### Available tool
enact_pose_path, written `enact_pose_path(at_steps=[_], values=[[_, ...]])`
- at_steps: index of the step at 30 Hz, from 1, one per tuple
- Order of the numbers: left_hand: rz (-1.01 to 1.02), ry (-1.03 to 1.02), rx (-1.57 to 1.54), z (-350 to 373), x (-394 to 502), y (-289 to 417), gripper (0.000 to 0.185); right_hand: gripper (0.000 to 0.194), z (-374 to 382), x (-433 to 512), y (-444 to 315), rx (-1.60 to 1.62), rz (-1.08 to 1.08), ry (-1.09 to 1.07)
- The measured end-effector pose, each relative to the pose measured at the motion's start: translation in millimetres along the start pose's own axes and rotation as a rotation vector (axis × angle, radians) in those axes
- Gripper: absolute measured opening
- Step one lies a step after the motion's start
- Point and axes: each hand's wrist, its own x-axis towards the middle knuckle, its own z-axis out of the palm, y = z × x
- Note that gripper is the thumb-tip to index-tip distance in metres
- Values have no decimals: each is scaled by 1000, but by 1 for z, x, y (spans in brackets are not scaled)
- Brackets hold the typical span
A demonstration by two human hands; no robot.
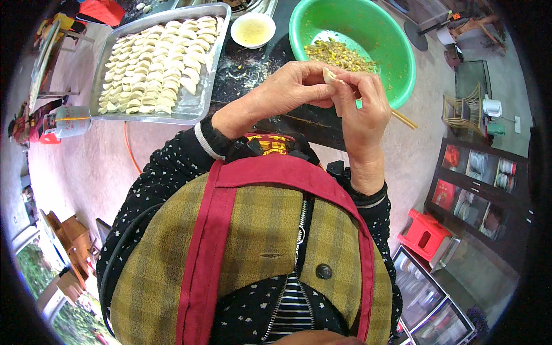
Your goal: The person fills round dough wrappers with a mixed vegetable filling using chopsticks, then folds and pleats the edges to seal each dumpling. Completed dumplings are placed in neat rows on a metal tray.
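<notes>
Between the fingertips of both hands is a pale dough dumpling [329,76], partly covered by the fingers. My left hand [297,86] pinches it from one side, and my right hand [364,97] holds the other. Just beyond them stands a green plastic basin [399,56] with a chopped filling [336,54] flecked with yellow. A pair of wooden chopsticks [404,118] sticks out past my right hand. To the left, a metal tray [196,103] carries rows of folded dumplings [151,69]. A white bowl [271,36] of yellowish liquid sits between tray and basin.
The dark table [241,77] bears flour smears and crumbs. A gas cylinder [71,121] stands on the floor at left, and an orange hose [131,148] runs below the tray. At right are a red plastic stool [424,237] and a dark cabinet [474,189] of dishes.
</notes>
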Motion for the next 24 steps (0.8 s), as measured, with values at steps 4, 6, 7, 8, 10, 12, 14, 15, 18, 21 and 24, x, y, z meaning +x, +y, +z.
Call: enact_pose_path(at_steps=[4,6,7,8,10,12,14,15,18,21,24], values=[[24,-5,-42,-2,1,-5,38,17,2,0,-1,0,-21,22],[15,2,-33,-4,0,-5,38,19,1,-1,-4,66,58,11],[23,5,-18,-4,0,-5,38,20,-1,-1,-5,100,102,10],[30,8,-3,-5,0,-6,38,20,-2,0,-6,103,120,7],[39,-4,-39,-5,0,-6,38,18,-6,1,-7,106,152,3],[37,-5,-50,-6,-1,-6,37,17,-9,4,-5,21,56,0],[17,4,-42,-6,-1,-7,36,17,-8,5,-4,-18,-10,-20],[23,-9,-10,-6,0,-7,35,17,-6,6,-3,-12,-26,-38],[16,-25,24,-6,0,-9,35,15,-2,8,-3,3,3,-97],[-21,-35,-27,-5,-1,-9,36,11,-1,7,-5,23,61,-95],[-107,-67,-61,-6,-2,-6,38,10,0,7,-6,52,93,-60]])
